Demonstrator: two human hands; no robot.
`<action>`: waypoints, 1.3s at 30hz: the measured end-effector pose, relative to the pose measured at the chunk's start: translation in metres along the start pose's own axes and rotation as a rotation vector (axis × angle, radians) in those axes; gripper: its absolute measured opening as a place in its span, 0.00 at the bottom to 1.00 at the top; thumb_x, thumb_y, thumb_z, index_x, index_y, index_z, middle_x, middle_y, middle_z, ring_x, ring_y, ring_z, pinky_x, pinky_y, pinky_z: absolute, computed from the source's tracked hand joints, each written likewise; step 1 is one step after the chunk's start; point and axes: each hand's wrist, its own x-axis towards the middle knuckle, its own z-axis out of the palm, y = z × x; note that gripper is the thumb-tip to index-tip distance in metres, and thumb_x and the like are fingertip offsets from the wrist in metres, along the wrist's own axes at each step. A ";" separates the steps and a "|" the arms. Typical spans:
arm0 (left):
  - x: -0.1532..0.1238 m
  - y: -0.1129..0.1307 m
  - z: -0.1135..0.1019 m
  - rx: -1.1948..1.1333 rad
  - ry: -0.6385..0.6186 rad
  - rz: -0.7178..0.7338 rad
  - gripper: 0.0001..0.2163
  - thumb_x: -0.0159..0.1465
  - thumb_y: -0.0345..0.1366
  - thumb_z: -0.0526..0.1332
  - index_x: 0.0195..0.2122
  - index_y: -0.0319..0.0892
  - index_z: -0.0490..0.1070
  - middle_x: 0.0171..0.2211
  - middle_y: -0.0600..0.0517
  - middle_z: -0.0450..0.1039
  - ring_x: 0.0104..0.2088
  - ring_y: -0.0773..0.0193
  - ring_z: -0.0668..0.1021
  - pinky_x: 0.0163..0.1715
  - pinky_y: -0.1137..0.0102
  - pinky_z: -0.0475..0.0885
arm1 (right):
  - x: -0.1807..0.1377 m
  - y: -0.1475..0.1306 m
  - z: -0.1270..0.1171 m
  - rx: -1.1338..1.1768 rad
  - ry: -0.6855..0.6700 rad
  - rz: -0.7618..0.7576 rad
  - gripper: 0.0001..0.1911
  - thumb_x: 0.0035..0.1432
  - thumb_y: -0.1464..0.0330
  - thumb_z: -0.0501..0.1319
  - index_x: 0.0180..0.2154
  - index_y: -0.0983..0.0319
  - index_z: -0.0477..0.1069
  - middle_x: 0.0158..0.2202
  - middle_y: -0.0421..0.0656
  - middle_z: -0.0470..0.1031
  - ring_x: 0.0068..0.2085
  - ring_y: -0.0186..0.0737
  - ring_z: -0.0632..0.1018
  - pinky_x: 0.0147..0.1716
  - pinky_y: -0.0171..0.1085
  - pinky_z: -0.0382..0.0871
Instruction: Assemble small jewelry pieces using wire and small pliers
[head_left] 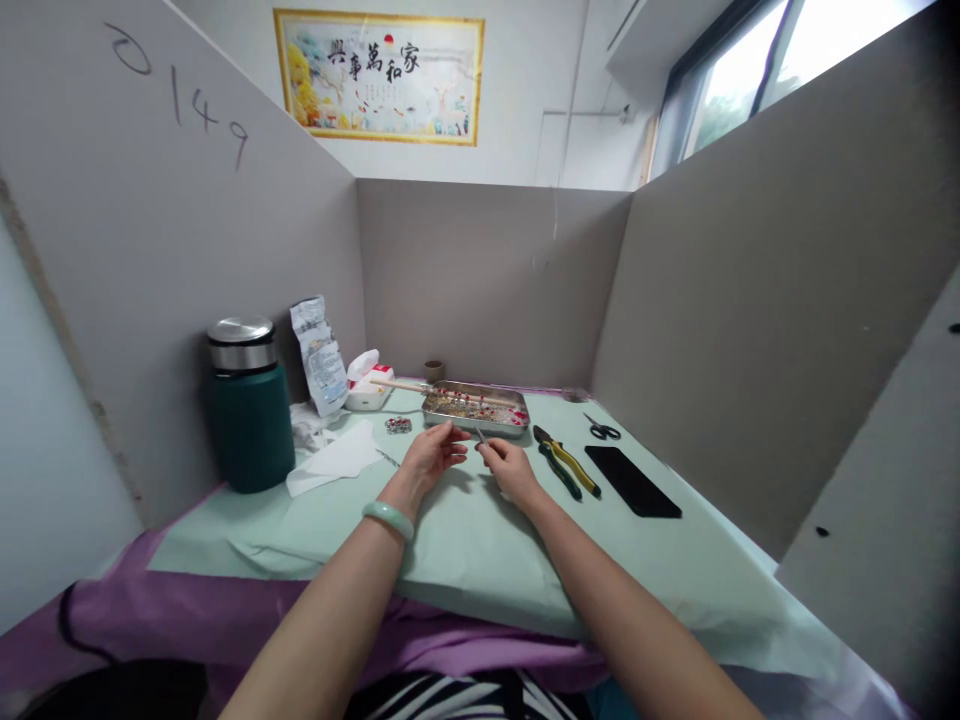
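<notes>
My left hand, a pale green bangle on its wrist, hovers above the table just in front of a metal tray. Its fingers are loosely curved and apart, and I see nothing between them. Close by on the right, my right hand is closed around a thin, pointed metal tool, its tip directed up and left; the exact kind is too small to tell. Inside the tray are red beads and small gold and silver pieces. A small cluster of red and silver pieces lies left of the tray.
Pliers, a black phone-like slab and scissors lie at right. A green flask, a foil pouch, white paper and a tissue pack stand or lie at left. Partition walls enclose the table.
</notes>
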 end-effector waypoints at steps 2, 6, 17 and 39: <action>-0.001 -0.001 0.000 0.020 -0.007 0.010 0.10 0.56 0.40 0.63 0.29 0.37 0.70 0.30 0.46 0.75 0.23 0.68 0.75 0.24 0.72 0.72 | 0.000 0.003 0.000 -0.006 -0.004 -0.007 0.16 0.54 0.57 0.54 0.22 0.62 0.66 0.20 0.37 0.62 0.24 0.33 0.63 0.24 0.32 0.55; -0.005 0.000 0.002 0.212 -0.039 0.017 0.11 0.55 0.41 0.64 0.28 0.37 0.70 0.32 0.44 0.75 0.23 0.68 0.74 0.24 0.71 0.71 | 0.001 0.006 0.001 -0.030 -0.015 -0.013 0.17 0.54 0.57 0.54 0.25 0.62 0.69 0.20 0.38 0.64 0.24 0.34 0.64 0.25 0.33 0.55; -0.014 0.051 -0.076 1.073 0.167 0.220 0.09 0.40 0.21 0.64 0.14 0.44 0.71 0.20 0.48 0.70 0.27 0.60 0.72 0.29 0.73 0.63 | 0.001 0.005 0.002 -0.077 -0.009 0.027 0.15 0.53 0.58 0.54 0.26 0.62 0.70 0.22 0.39 0.67 0.27 0.36 0.66 0.27 0.33 0.56; 0.013 0.012 0.017 -0.268 0.013 0.083 0.02 0.56 0.26 0.59 0.29 0.37 0.70 0.29 0.50 0.72 0.26 0.70 0.73 0.31 0.72 0.70 | -0.002 -0.006 0.001 0.496 -0.160 0.206 0.17 0.50 0.56 0.60 0.33 0.64 0.72 0.25 0.40 0.69 0.23 0.30 0.68 0.22 0.31 0.63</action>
